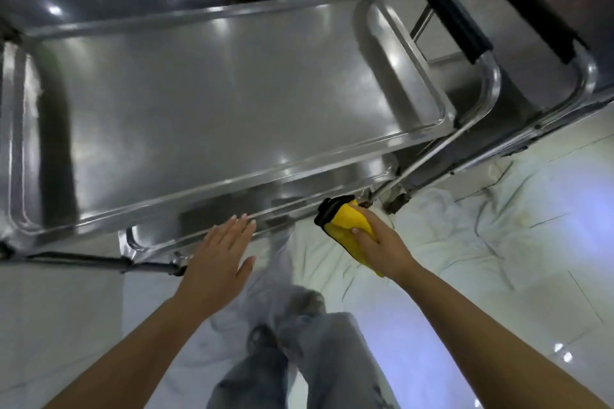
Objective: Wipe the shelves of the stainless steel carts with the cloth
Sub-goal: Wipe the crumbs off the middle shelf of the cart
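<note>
Right hand [375, 242] grips cloth [345, 226], perhaps touching cart's [232, 93] blurred lower shelf [299, 183].

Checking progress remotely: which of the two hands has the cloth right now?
The right hand grips the yellow cloth near the cart's lower shelf corner. The left hand holds nothing, its fingers straight by the shelf rim.
</note>
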The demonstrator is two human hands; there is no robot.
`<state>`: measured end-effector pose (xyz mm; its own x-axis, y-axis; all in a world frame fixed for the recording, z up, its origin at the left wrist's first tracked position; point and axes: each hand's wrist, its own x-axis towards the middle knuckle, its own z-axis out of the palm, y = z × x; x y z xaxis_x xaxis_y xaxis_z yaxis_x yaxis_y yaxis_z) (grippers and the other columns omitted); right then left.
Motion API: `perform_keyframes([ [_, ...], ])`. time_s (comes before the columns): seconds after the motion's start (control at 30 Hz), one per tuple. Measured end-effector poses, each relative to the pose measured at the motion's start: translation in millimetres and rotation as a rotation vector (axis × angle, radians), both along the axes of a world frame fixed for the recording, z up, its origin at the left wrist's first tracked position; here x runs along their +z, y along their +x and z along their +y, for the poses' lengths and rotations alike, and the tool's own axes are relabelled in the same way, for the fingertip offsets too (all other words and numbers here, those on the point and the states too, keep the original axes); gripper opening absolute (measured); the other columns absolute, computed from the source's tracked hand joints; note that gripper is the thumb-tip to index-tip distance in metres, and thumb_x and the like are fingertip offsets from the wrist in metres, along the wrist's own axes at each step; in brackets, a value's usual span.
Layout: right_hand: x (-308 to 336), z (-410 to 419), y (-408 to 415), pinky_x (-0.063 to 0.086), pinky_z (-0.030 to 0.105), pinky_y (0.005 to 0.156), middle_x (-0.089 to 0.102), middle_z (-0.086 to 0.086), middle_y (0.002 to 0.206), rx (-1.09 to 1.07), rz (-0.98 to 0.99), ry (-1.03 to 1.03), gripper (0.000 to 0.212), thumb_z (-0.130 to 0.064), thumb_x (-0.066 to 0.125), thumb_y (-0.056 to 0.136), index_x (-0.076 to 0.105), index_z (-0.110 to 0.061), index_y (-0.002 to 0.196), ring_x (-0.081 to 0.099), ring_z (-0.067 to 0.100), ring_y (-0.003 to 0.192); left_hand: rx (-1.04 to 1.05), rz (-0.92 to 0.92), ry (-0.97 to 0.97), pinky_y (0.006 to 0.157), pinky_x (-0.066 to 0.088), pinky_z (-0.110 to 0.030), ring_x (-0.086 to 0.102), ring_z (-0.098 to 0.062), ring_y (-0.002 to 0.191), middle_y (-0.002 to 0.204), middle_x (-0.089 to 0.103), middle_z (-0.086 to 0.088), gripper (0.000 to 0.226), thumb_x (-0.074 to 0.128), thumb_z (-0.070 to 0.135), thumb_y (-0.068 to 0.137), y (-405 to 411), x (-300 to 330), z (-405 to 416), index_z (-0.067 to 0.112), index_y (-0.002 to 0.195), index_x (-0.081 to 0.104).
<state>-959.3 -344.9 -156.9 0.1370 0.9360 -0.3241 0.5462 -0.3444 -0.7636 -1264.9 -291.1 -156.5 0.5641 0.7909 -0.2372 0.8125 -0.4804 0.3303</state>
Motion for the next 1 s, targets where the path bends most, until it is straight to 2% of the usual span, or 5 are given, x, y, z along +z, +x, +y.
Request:
perform_keyframes([
  [0.1,-36,-17,4,0.036,0.027,0.095,0.054,-0.003,0.137,-0.15,-0.02,-0.139,0.042,-0.026,0.048,0.1,0.041,-0.035,0.141,0.05,0.021,0.124,0.105,0.05,-0.056,0.117,0.025,-0.044,0.028,-0.026,0.144,0.153,0.033,-0.01,0.073,0.017,0.05,0.09,-11,-15,-9,0.007,0.147,0.034],
  [0.33,-116,40,21,0.038,0.039,0.099,0.049,0.01,0.143,-0.342,-0.115,-0.159,0.047,-0.031,0.042,0.101,0.034,-0.025,0.148,0.047,0.033,0.127,0.202,0.165,-0.06,0.118,0.017,-0.043,0.019,-0.025,0.147,0.159,0.02,-0.007,0.06,0.031,0.044,0.1,6,-97,20,0.014,0.152,0.023],
  [0.47,-186,86,33,0.041,0.053,0.1,0.046,0.009,0.145,-0.191,-0.342,-0.041,0.051,-0.042,0.041,0.1,0.03,-0.032,0.149,0.047,0.035,0.126,0.187,0.111,0.006,0.116,0.02,-0.048,0.025,-0.028,0.145,0.155,0.031,-0.011,0.062,0.035,0.041,0.093,40,-173,48,0.01,0.147,0.037],
  [0.63,-282,124,34,0.032,0.045,0.104,0.032,0.003,0.154,0.218,-0.793,0.139,0.053,-0.045,0.037,0.099,0.025,-0.037,0.15,0.042,0.03,0.13,0.082,0.028,0.208,0.111,0.027,-0.057,0.04,-0.033,0.137,0.144,0.048,-0.016,0.06,0.033,0.039,0.091,96,-262,93,0.003,0.135,0.052],
  [1.0,-348,136,43,0.044,0.046,0.09,0.056,0.009,0.136,0.231,-0.754,0.652,0.051,-0.048,0.052,0.094,0.051,-0.023,0.139,0.058,0.033,0.106,0.293,-0.198,0.521,0.118,0.0,-0.05,0.007,-0.027,0.149,0.159,0.021,-0.011,0.065,0.022,0.041,0.095,152,-345,145,0.006,0.149,0.026],
])
